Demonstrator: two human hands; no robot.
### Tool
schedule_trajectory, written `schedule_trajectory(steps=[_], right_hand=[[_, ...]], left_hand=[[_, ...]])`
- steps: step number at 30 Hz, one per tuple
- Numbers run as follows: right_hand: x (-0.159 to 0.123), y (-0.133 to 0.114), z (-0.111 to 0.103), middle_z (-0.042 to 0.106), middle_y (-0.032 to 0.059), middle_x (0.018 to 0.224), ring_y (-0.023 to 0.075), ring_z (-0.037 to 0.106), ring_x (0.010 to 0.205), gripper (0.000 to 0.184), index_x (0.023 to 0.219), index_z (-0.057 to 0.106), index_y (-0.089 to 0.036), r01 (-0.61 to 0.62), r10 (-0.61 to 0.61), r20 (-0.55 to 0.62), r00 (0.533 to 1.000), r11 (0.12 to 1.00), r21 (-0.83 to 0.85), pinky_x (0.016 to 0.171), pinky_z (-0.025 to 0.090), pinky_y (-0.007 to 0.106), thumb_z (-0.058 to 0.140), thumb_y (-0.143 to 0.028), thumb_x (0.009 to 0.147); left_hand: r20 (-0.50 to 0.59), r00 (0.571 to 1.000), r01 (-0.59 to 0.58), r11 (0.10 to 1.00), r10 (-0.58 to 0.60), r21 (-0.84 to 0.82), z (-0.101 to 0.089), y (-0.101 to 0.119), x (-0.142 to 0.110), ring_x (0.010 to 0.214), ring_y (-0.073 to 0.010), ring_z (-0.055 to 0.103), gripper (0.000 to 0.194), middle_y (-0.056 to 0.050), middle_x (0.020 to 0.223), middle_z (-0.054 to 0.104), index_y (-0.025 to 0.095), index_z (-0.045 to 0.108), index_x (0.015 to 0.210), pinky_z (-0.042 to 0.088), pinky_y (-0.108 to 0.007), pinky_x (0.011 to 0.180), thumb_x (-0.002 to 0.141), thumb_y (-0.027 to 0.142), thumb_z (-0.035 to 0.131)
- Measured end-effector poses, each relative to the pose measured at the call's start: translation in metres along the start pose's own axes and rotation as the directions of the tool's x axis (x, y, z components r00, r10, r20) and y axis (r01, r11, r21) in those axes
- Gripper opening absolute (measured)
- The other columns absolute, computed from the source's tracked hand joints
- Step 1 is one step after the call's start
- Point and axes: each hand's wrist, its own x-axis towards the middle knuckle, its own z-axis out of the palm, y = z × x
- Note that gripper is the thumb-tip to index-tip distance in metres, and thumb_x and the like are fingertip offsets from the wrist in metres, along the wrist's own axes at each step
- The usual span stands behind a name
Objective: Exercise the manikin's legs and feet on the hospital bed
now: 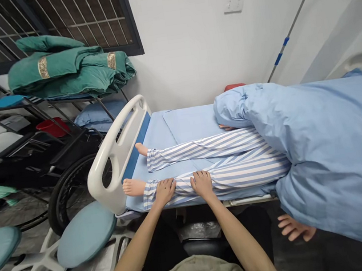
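Note:
A figure in blue-and-white striped trousers lies on the bed; I cannot tell whether it is a person or a manikin. The near leg [247, 174] is stretched out towards the footboard, its bare foot [134, 187] pointing up. My left hand [166, 191] curves over the trouser leg just above the ankle. Further up the same shin, my right hand [202, 183] is also wrapped over the leg from above. Both thumbs are largely out of sight. The far leg [199, 147] lies parallel, untouched. A light blue quilt [333, 145] covers the upper body.
A white footboard [105, 168] closes the bed's left end. Beyond it are a wheelchair [70, 191], round stools [86, 234] and folded green bedding [57, 70]. The figure's hand [296, 227] hangs over the near bedside. An IV pole [293, 23] rises behind the bed.

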Motion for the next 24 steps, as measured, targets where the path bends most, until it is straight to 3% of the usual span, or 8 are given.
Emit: schedule_trajectory(steps=[4, 8, 14, 17, 20, 24], right_hand=[[0.001, -0.001, -0.001, 0.063, 0.0109, 0.103, 0.0246, 0.049, 0.100, 0.030, 0.105, 0.062, -0.017, -0.014, 0.014, 0.005, 1.000, 0.999, 0.032, 0.093, 0.026, 0.037, 0.040, -0.033, 0.092], [0.010, 0.003, -0.004, 0.066, 0.0102, 0.103, 0.0240, 0.053, 0.100, 0.030, 0.106, 0.063, -0.018, -0.063, 0.052, 0.094, 0.994, 0.991, 0.118, 0.090, 0.028, 0.035, 0.043, -0.034, 0.090], [0.065, -0.003, -0.001, 0.068, 0.0056, 0.085, 0.0185, 0.058, 0.083, 0.029, 0.085, 0.063, -0.019, -0.141, 0.085, 0.164, 0.983, 0.918, 0.370, 0.074, 0.034, 0.026, 0.040, -0.035, 0.092], [0.095, -0.014, 0.013, 0.062, 0.0009, 0.067, 0.0142, 0.055, 0.065, 0.032, 0.072, 0.057, -0.019, -0.185, 0.089, 0.214, 0.973, 0.856, 0.482, 0.062, 0.032, 0.023, 0.038, -0.036, 0.092], [0.113, -0.021, 0.034, 0.059, -0.0007, 0.061, 0.0130, 0.053, 0.060, 0.030, 0.067, 0.055, -0.019, -0.231, 0.109, 0.263, 0.959, 0.836, 0.498, 0.059, 0.031, 0.023, 0.040, -0.032, 0.090], [0.119, -0.018, 0.056, 0.060, -0.0013, 0.062, 0.0125, 0.054, 0.061, 0.024, 0.069, 0.055, -0.020, -0.258, 0.108, 0.329, 0.938, 0.851, 0.457, 0.058, 0.031, 0.022, 0.043, -0.026, 0.088]], left_hand=[[0.004, 1.000, -0.005, 1.000, 0.005, 0.009, 0.000, -0.003, 0.005, 0.099, -0.0224, 0.059, 0.034, -0.009, 0.105, 0.068, 0.019, 0.061, 0.105, 0.039, -0.038, 0.090, 0.092, 0.037, 0.035], [-0.058, 0.998, -0.019, 0.999, 0.017, -0.035, 0.002, -0.008, 0.002, 0.095, -0.0225, 0.060, 0.033, -0.009, 0.099, 0.068, 0.019, 0.062, 0.101, 0.042, -0.039, 0.088, 0.092, 0.037, 0.036], [-0.213, 0.977, -0.030, 0.985, -0.007, -0.169, -0.004, -0.015, -0.003, 0.105, -0.0226, 0.057, 0.028, -0.009, 0.108, 0.065, 0.021, 0.059, 0.108, 0.043, -0.041, 0.095, 0.090, 0.036, 0.043], [-0.274, 0.954, 0.031, 0.947, -0.123, -0.319, -0.019, -0.020, 0.035, 0.100, -0.0205, 0.058, 0.025, -0.007, 0.101, 0.066, 0.021, 0.059, 0.102, 0.045, -0.037, 0.092, 0.090, 0.034, 0.040], [-0.265, 0.935, 0.094, 0.886, -0.235, -0.453, -0.030, -0.030, 0.103, 0.091, -0.0182, 0.060, 0.029, -0.005, 0.090, 0.066, 0.021, 0.059, 0.087, 0.046, -0.033, 0.085, 0.092, 0.035, 0.034], [-0.251, 0.950, 0.091, 0.931, -0.188, -0.352, -0.020, -0.053, 0.185, 0.093, -0.0194, 0.059, 0.030, -0.007, 0.093, 0.066, 0.020, 0.059, 0.088, 0.042, -0.033, 0.087, 0.091, 0.031, 0.032]])
